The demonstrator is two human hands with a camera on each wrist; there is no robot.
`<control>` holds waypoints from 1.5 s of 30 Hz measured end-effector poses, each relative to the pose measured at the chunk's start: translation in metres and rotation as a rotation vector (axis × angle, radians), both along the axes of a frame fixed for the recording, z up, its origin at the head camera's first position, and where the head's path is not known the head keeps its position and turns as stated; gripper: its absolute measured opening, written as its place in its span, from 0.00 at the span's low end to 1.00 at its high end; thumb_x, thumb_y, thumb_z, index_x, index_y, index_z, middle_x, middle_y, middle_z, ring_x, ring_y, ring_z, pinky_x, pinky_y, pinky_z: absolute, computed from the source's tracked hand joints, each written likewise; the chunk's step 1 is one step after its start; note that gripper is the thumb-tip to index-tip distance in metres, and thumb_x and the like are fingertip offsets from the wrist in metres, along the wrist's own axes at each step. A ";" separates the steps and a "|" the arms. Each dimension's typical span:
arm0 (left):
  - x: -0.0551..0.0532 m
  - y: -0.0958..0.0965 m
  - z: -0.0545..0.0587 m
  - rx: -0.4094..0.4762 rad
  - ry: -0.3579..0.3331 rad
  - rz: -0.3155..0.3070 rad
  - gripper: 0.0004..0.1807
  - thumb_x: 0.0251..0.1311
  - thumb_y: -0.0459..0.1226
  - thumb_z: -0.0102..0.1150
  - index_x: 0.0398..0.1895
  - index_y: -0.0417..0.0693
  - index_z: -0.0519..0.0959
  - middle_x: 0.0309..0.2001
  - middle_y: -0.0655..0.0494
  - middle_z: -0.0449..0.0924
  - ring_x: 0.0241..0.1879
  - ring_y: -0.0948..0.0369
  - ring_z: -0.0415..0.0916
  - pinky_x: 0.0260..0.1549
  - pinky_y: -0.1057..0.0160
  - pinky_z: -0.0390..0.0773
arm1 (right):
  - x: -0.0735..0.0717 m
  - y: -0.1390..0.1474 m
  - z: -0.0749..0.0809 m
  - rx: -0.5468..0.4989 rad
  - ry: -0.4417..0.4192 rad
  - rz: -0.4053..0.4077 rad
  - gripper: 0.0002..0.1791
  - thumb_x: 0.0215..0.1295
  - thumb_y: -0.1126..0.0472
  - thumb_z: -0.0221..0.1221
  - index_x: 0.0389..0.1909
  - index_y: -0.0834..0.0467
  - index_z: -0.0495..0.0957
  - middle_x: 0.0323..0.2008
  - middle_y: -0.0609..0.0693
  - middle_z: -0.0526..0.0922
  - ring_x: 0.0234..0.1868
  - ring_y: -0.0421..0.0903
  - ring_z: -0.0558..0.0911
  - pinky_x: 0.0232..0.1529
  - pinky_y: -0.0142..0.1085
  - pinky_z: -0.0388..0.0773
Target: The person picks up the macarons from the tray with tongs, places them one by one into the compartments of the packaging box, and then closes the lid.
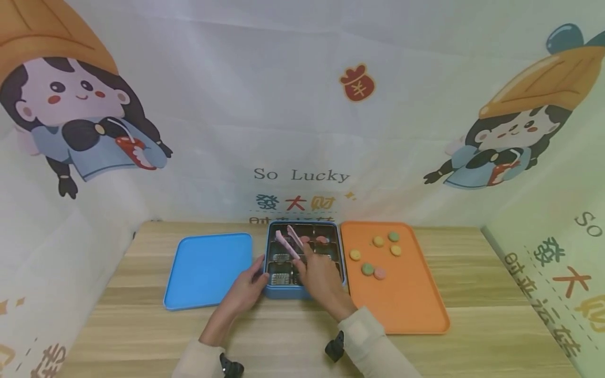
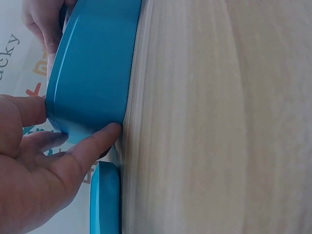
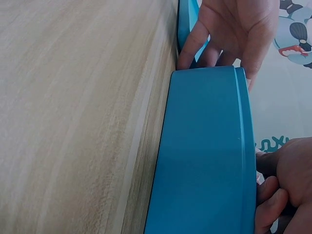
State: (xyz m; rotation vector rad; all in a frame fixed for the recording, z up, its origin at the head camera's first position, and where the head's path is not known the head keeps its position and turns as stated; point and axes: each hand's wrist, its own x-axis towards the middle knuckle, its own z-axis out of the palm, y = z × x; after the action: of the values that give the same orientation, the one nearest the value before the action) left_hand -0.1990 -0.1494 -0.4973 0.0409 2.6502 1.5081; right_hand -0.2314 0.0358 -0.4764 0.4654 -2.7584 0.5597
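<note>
My left hand [image 1: 249, 286] rests on the front left corner of a blue compartment box [image 1: 288, 293]. In the left wrist view its thumb touches the rim and its nearly straight fingers lie against the side wall. My right hand [image 1: 322, 279] holds pink tongs [image 1: 287, 244] above the box, their two arms apart and pointing toward its back left. Nothing shows between the tongs' arms. Inside the dark divided insert, pink round pieces like macarons [image 1: 322, 240] sit in the middle row; my right hand hides part of the front compartments.
To the right, an orange tray [image 1: 406, 310] carries several yellow, green and pink macarons [image 1: 367, 269]. A flat blue lid-like tray [image 1: 208, 273] lies left of the box. All stand on a wooden table [image 1: 127, 320] before a printed cloth backdrop [image 1: 264, 126].
</note>
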 end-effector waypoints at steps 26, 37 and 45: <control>-0.001 0.002 0.002 0.031 -0.016 0.016 0.30 0.64 0.40 0.44 0.68 0.43 0.53 0.63 0.38 0.58 0.64 0.45 0.52 0.60 0.48 0.53 | -0.016 0.093 0.020 -0.115 -0.001 -0.147 0.21 0.62 0.52 0.54 0.54 0.55 0.71 0.09 0.45 0.66 0.08 0.41 0.65 0.07 0.32 0.59; -0.002 0.003 0.002 0.036 -0.029 0.017 0.30 0.64 0.39 0.44 0.68 0.47 0.53 0.63 0.38 0.59 0.64 0.46 0.53 0.59 0.47 0.56 | -0.018 0.152 0.004 -0.013 -0.007 -0.196 0.22 0.60 0.55 0.57 0.54 0.60 0.70 0.11 0.50 0.71 0.08 0.42 0.64 0.08 0.32 0.57; 0.001 0.003 0.002 0.043 -0.024 0.008 0.29 0.64 0.39 0.44 0.68 0.48 0.54 0.62 0.38 0.61 0.63 0.45 0.54 0.58 0.47 0.57 | -0.007 0.174 -0.007 -0.001 -0.070 -0.261 0.19 0.60 0.56 0.57 0.45 0.66 0.72 0.14 0.55 0.74 0.12 0.46 0.71 0.11 0.35 0.62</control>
State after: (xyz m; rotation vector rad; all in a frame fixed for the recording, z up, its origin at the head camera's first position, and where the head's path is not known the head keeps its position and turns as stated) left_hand -0.1984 -0.1463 -0.4958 0.0159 2.6030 1.5573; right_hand -0.2388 0.2093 -0.4839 0.0834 -2.8227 0.5211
